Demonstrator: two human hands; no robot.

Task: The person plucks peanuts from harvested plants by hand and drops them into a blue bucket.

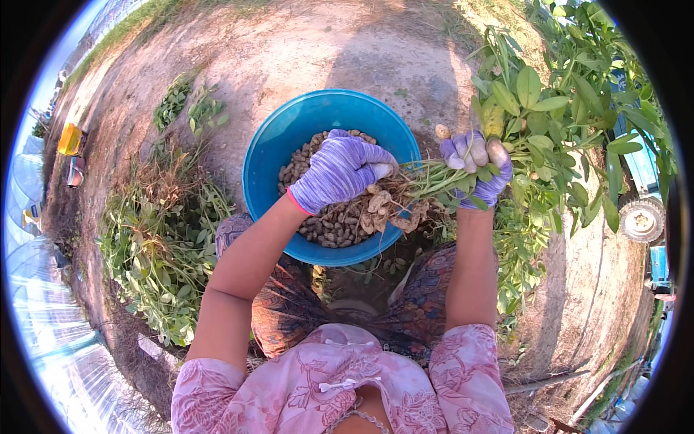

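Note:
My left hand (347,169), in a purple knit glove, is over a round blue plastic tub (332,97). Its fingers are curled closed at the root end of a bundle of peanut plants (434,179); the exact pinch is hidden. Gloved alike, my right hand (478,165) grips the green stems just past the tub's right rim, with the leafy tops spreading to the upper right. Soil-covered peanut pods (379,203) hang from the roots above the tub. Many loose peanuts (331,230) lie inside it. The tub stands in front of my knees.
Pulled peanut plants (162,244) are heaped on the soil at left. More leafy plants (518,255) are beside my right arm. A yellow container (69,139) and clear plastic sheeting (49,304) appear far left. At far right is a vehicle's wheel (641,218).

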